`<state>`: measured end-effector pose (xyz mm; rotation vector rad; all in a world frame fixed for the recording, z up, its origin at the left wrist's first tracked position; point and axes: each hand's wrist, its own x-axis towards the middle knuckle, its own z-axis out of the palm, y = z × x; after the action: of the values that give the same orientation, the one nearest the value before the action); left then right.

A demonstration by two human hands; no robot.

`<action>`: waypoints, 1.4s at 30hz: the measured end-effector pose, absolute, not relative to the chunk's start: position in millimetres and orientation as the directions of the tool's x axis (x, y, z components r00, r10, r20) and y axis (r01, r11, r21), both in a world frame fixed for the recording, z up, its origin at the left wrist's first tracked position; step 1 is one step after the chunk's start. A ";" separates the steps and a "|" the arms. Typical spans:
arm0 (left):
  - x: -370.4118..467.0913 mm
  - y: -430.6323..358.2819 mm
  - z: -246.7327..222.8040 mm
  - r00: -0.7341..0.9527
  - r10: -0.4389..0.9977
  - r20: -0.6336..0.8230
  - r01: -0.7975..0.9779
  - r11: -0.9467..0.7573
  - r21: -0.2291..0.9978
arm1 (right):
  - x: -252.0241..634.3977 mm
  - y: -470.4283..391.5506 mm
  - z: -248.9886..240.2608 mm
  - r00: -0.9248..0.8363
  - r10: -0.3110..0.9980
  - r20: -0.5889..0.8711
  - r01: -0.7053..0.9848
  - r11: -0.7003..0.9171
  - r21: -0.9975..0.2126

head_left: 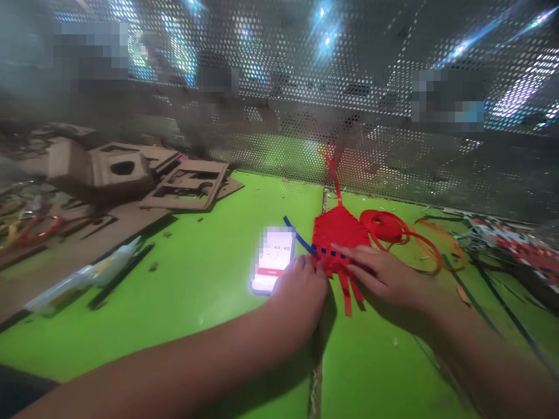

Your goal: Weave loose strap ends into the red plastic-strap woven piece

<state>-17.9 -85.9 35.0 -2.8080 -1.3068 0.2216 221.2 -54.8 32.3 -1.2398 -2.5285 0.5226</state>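
Observation:
A red woven piece [340, 224] made of flat strips lies on the green table, with a long strip rising from its far end and loose red ends hanging at its near edge. A blue strip [304, 241] runs through its near rows, showing as small squares, and its free end sticks out to the left. My left hand [301, 288] has its fingers closed at the near left corner of the weave; the fingertips are partly hidden. My right hand [384, 273] lies with fingers stretched out over the near right edge, touching the weave by the blue squares.
A lit phone [273, 262] lies left of the weave. Coiled red strip [393, 227] sits to the right, near loose dark strips [509, 299]. Cardboard pieces [187, 183], orange-handled scissors [39, 228] and a clear plastic packet [87, 273] are at left. A perforated metal screen [279, 110] stands behind.

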 end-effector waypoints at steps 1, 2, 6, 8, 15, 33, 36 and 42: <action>-17.8 -85.2 35.4 0.624 0.773 -0.115 0.771 -0.633 -0.068 | 225.8 -57.5 31.5 -0.548 0.828 0.119 0.734 0.544 -0.406; -17.6 -84.1 35.9 0.613 0.782 -0.114 0.783 -0.620 -0.045 | 230.8 -60.1 30.5 -0.502 0.853 0.144 0.766 0.516 -0.383; -16.8 -78.6 39.4 0.597 0.794 -0.113 0.800 -0.600 0.009 | 247.4 -66.2 25.2 -0.279 0.951 0.136 0.855 0.310 -0.416; -16.1 -76.7 41.4 0.588 0.801 -0.110 0.808 -0.588 0.035 | 250.7 -67.3 22.9 -0.192 0.980 0.044 0.858 0.190 -0.478; -13.5 -82.8 48.0 0.562 0.820 -0.113 0.827 -0.556 0.079 | 250.3 -76.2 28.4 -0.196 0.957 -0.213 0.655 -0.034 -0.755; -0.4 -158.7 12.5 0.738 0.644 0.199 0.674 -0.712 -0.196 | 213.5 -78.3 45.1 -0.624 0.782 -0.017 0.734 0.578 -0.357; -1.6 -156.9 8.7 0.744 0.625 0.235 0.668 -0.703 -0.245 | 207.7 -75.9 27.5 -0.661 0.748 -0.056 0.699 0.586 -0.410; -3.4 -158.5 0.2 0.758 0.612 0.228 0.653 -0.708 -0.270 | 215.3 -83.1 8.2 -0.632 0.773 -0.055 0.713 0.552 -0.433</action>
<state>-3.4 -158.5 0.2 -2.6213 -0.9746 -0.1734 215.3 -83.1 8.2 -1.2725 -2.6398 0.6389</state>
